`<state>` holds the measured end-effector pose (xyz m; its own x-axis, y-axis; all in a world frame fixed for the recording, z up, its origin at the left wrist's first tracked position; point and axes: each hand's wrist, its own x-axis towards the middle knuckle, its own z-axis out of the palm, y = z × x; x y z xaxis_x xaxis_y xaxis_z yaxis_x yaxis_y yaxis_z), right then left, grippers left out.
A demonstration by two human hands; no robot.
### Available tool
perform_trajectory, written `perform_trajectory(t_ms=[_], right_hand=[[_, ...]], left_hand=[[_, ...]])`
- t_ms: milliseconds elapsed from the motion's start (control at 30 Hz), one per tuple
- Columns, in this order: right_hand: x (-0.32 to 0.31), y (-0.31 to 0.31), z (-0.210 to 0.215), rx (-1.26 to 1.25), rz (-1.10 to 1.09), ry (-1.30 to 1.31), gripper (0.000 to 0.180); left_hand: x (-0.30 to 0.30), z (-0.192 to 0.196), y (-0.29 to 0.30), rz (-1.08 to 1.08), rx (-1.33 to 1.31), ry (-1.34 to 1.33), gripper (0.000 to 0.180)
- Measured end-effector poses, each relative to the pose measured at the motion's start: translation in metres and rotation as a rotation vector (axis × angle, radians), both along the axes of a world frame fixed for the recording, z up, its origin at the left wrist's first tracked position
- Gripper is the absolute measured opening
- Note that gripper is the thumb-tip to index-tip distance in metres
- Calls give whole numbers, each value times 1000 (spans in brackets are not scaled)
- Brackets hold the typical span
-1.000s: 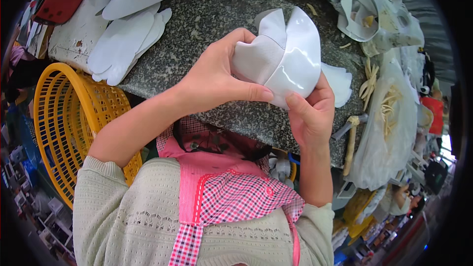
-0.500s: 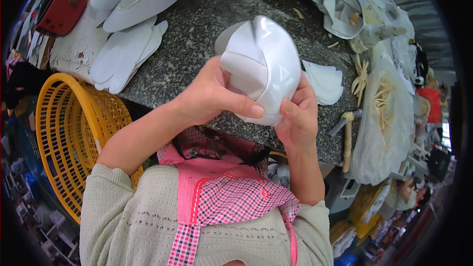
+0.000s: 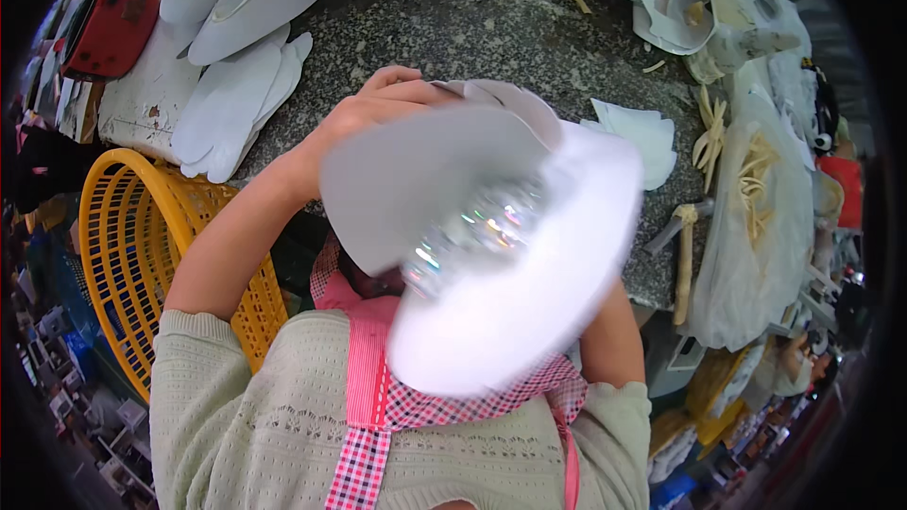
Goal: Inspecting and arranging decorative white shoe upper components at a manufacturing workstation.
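Note:
A white shoe upper [image 3: 557, 255], glossy and with a cluster of sparkling stones, is held up before my chest, smeared by motion. Its wide flaps are spread, one of them in grey shade. My left hand [image 3: 364, 115] is closed on the far left edge, fingers curled over it. Only my right forearm shows, at lower right; that hand is hidden behind the upper. Just right of the upper lies a small stack of white cut pieces [image 3: 644, 140] on the speckled stone bench [image 3: 425, 19].
White sole-shaped pieces [image 3: 227, 113] and more white uppers [image 3: 260, 14] lie at left, by a red box [image 3: 118, 26]. A yellow basket [image 3: 132, 165] stands below the bench's left edge. At right are a hammer [image 3: 682, 260] and a clear bag [image 3: 751, 255] with pale strips.
The upper has been turned and opened out toward me, bringing its sparkling stones into sight. My left hand has moved to its far edge; my right hand has become hidden behind it.

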<state>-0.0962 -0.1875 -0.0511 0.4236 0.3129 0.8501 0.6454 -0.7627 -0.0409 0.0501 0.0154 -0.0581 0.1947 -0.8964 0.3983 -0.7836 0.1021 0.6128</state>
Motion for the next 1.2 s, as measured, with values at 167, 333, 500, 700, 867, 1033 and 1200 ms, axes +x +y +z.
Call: perform_trajectory(t_ms=[167,333,500,700,867,1033,1200], right_hand=[[5,5,3,8,-9,143,27],[0,9,-4,-23,-32,167,25],[-1,13,-21,-5,-15,279,24],[-16,22,-55,72,-127,587,21],[-18,22,-61,42,-102,681,26],[-11,22,-55,-48,-117,659,26],[5,33,-28,-119,-169,694,28]], left_hand=[[3,-38,6,28,-111,403,42],[1,-32,8,48,4,358,40],[-5,-30,5,89,41,494,35],[-1,-17,0,36,7,259,26],[-2,-19,1,111,33,319,30],[-1,-18,6,95,107,270,39],[-18,24,11,30,151,-83,40]])
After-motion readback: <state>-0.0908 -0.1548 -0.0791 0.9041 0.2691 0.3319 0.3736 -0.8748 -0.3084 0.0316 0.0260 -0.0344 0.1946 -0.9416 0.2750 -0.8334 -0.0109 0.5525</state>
